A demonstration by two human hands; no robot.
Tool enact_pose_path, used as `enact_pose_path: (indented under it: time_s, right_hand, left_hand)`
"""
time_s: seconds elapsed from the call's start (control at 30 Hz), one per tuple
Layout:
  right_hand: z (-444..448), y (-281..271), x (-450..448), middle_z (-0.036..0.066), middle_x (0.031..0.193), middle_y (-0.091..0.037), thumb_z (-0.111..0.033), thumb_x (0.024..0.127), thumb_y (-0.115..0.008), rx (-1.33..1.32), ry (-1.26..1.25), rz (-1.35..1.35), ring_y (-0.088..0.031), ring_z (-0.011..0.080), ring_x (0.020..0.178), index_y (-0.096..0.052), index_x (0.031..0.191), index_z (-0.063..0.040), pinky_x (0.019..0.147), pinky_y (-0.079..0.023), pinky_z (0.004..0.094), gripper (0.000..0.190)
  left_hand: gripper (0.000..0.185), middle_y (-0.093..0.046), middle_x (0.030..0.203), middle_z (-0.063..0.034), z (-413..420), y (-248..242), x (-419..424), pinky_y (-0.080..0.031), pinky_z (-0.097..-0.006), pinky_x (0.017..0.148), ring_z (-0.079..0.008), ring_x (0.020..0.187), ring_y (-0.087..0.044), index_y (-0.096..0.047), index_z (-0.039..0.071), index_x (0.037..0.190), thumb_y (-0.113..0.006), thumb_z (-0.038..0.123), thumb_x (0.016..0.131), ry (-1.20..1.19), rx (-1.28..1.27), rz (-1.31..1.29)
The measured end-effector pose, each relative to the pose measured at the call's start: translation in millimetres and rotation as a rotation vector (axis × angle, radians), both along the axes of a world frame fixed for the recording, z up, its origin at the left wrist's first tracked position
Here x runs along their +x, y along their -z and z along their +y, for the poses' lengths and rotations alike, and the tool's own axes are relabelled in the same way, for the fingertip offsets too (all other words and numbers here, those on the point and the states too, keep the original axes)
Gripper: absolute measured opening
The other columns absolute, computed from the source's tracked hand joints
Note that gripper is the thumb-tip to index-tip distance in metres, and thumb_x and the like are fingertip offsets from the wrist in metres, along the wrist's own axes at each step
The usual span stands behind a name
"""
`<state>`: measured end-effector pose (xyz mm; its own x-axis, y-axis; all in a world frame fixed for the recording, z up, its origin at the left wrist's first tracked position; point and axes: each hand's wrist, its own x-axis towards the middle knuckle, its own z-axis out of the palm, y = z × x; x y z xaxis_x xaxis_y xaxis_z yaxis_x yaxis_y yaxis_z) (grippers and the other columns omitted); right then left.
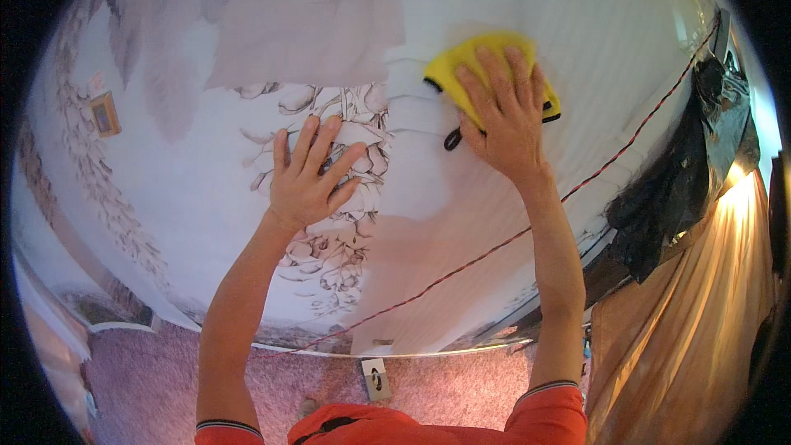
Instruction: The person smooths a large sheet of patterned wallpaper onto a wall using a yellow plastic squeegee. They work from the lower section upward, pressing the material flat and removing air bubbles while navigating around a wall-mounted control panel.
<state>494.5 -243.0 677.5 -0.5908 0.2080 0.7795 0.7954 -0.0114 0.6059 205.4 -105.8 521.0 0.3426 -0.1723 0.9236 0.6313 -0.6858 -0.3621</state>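
A pale wall covering (179, 191) printed with flowers and feathers fills the space before me. My left hand (309, 173) lies flat against it, fingers spread over the line-drawn blossoms (371, 161), holding nothing. To its right and higher up, my right hand (503, 111) presses a yellow cloth (451, 71) with black edging onto a plain whitish area. A black loop (453, 139) hangs from the cloth's lower corner. Fingers and palm hide part of the cloth.
A red-and-black twisted cord (454, 273) slants across the view below my right hand. Black plastic sheeting (667, 198) and a lit tan curtain (667, 346) hang at right. A small box (377, 379) stands on the pinkish carpet (148, 377). A small wooden frame (105, 114) is at left.
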Motion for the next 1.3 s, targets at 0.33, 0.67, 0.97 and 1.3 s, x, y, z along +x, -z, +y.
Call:
enact_pose_path:
  time_s: [0.33, 0.67, 0.97, 1.3]
  right_hand:
    - [6, 33, -21, 0.001, 0.159, -0.051, -0.042, 0.087, -0.074, -0.066, -0.032, -0.021, -0.039, 0.041, 0.151, -0.065, 0.143, -0.033, 0.119, -0.026, 0.0668, 0.058]
    - [2, 26, -22, 0.006, 0.156, -0.054, -0.037, 0.084, -0.076, 0.019, -0.019, 0.048, -0.041, 0.0432, 0.148, -0.068, 0.14, -0.028, 0.118, -0.028, 0.0639, 0.057]
    - [22, 98, -68, -0.002, 0.161, -0.049, -0.04, 0.084, -0.076, -0.15, -0.063, -0.008, -0.041, 0.0364, 0.15, -0.064, 0.144, -0.034, 0.118, -0.03, 0.0629, 0.062]
    - [-10, 115, 10, -0.001, 0.16, -0.052, -0.042, 0.092, -0.065, -0.169, 0.057, -0.09, -0.04, 0.0368, 0.152, -0.065, 0.145, -0.037, 0.121, -0.027, 0.0628, 0.053]
  left_hand:
    - [0.059, -0.039, 0.169, -0.0156, 1, 1, -6, -0.009, -0.0607, 0.128, -0.0376, 0.158, -0.031, -0.061, 0.029, 0.15, -0.069, 0.049, 0.095, -0.006, -0.03, 0.019]
    - [0.06, -0.04, 0.169, -0.0133, -2, 2, -3, -0.008, -0.0609, 0.128, -0.0347, 0.158, -0.032, -0.06, 0.031, 0.151, -0.07, 0.05, 0.094, 0.022, -0.059, 0.012]
    - [0.055, -0.043, 0.167, -0.0062, 5, 5, -20, -0.016, -0.0607, 0.126, -0.0284, 0.157, -0.034, -0.058, 0.032, 0.151, -0.064, 0.048, 0.098, 0.034, -0.149, 0.08]
    - [0.056, -0.04, 0.17, -0.008, 23, 30, -54, -0.01, -0.0606, 0.126, -0.0299, 0.159, -0.03, -0.059, 0.03, 0.152, -0.064, 0.049, 0.1, -0.011, -0.121, -0.085]
